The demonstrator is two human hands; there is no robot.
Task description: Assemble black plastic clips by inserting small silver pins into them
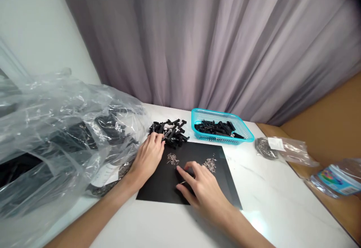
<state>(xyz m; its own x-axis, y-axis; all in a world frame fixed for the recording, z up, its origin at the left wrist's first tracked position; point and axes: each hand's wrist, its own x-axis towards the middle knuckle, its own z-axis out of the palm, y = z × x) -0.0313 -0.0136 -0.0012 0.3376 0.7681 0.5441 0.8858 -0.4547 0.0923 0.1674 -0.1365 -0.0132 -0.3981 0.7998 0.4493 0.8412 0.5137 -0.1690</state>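
My left hand (pixel 149 155) reaches to the near edge of a pile of black plastic parts (pixel 176 131), its fingers bent together on one of them. The thumb is mostly hidden. Over a black mat (pixel 160 187) hovers my right hand (pixel 201 186), thumb and index finger apart. A tiny thin metal piece (pixel 183 182) shows by the thumb tip; whether it touches the thumb or lies on the mat I cannot tell. Two heaps of small metal pieces lie on the mat: the left heap (pixel 172 159) between my hands, the right heap (pixel 210 164) just beyond my right knuckles.
A turquoise basket (pixel 245 131) with more black parts stands at the back. Large clear plastic bags (pixel 70 108) crowd the left side, with a labelled bag of metal pieces (pixel 105 180) by my left forearm. At right lie another small bag (pixel 266 148) and a plastic bottle (pixel 338 178).
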